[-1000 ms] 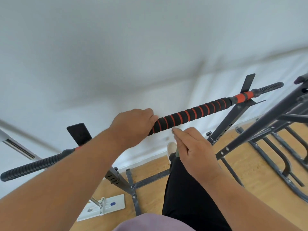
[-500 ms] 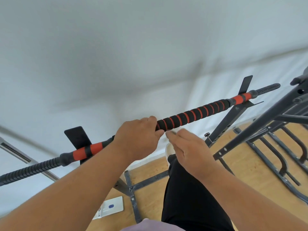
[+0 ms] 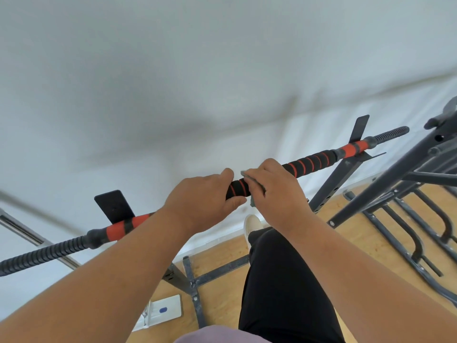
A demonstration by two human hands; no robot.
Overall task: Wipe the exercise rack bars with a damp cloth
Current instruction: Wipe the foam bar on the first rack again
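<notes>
A long bar point(image 3: 309, 163) with black foam and red stripes lies across two dark rack uprights, running from lower left to upper right. My left hand point(image 3: 205, 201) grips its middle from above, thumb underneath. Just to the right, my right hand point(image 3: 274, 191) wraps a small grey cloth point(image 3: 254, 191) around the bar. Only the cloth's edges show beside my fingers.
A white wall fills the background. Dark rack frames point(image 3: 385, 194) stand at the right over a wooden floor point(image 3: 222, 288). Rack base bars point(image 3: 195, 283) cross below the bar. A white flat device point(image 3: 165, 311) lies on the floor. My leg in black trousers point(image 3: 284, 280) stands beneath my hands.
My right hand has risen from just below the bar and closed round it with the cloth. The left hand kept its grip on the bar.
</notes>
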